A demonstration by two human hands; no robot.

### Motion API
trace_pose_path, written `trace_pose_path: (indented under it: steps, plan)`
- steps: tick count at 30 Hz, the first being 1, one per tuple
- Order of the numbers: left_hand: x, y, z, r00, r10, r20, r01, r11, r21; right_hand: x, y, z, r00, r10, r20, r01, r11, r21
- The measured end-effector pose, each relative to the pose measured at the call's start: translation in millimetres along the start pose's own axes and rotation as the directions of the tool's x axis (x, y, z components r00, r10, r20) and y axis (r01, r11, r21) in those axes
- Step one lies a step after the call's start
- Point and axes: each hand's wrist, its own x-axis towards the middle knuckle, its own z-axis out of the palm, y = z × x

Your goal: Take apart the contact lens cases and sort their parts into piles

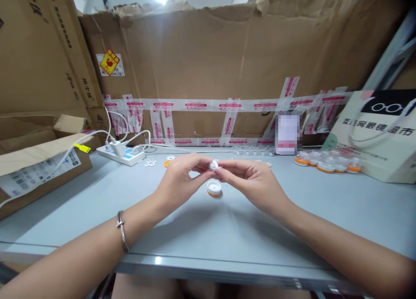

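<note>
Both hands meet over the middle of the table, fingertips pinched on a small white round plastic part (213,164). My left hand (182,173) grips it from the left, and my right hand (251,177) from the right. Fingers cover part of it, so its exact kind does not show. Just below, a round white cup with an orange base (214,188) stands upright on the table, apart from the hands. Behind my left hand, an orange and white round piece (167,163) is partly hidden. Several small white parts (150,163) lie left of it.
A power strip (121,154) with plugs and white cables lies at the back left, beside an open cardboard box (42,169). Several clear-topped orange containers (334,164) sit at the right before a paper bag (383,138). A phone (287,133) leans against the large cardboard (201,56). Clear round pieces (251,150) line the back.
</note>
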Motion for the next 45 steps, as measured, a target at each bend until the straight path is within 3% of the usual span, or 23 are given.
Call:
trace_pose_path:
  steps: [6, 12, 20, 28, 37, 42, 45]
  plan:
    - [-3, -3, 5.6, 0.998, 0.064, -0.011, -0.062, 0.990, 0.127, -1, 1, 4, 1.000, 0.004, 0.016, -0.002, 0.995, -0.103]
    - [-4, -6, 12.0, 0.998, 0.067, 0.019, -0.069, 0.988, 0.137, 0, 1, 5, 1.000, 0.004, -0.004, -0.005, 0.977, -0.214]
    - [-7, -9, 12.5, 0.989, 0.139, 0.048, -0.146, 0.966, 0.214, 7, 10, -2, 1.000, 0.007, 0.026, -0.004, 0.992, -0.129]
    - [-8, -10, 13.7, 0.981, 0.173, 0.087, -0.192, 0.927, 0.321, 9, 8, 0, 1.000, -0.002, -0.020, -0.005, 0.944, -0.331]
    - [-8, -12, 16.5, 0.987, 0.129, 0.099, -0.154, 0.938, 0.312, 12, 22, 1, 0.998, 0.063, -0.014, -0.064, 0.987, -0.149]
    - [-7, -14, 13.8, 0.992, 0.091, 0.088, -0.111, 0.961, 0.255, 16, 20, 1, 0.977, 0.211, 0.011, -0.211, 0.976, 0.058]
    - [-6, -15, 13.4, 0.991, 0.087, 0.098, -0.106, 0.972, 0.209, 17, 17, 0, 0.938, 0.343, 0.044, -0.346, 0.929, 0.131]
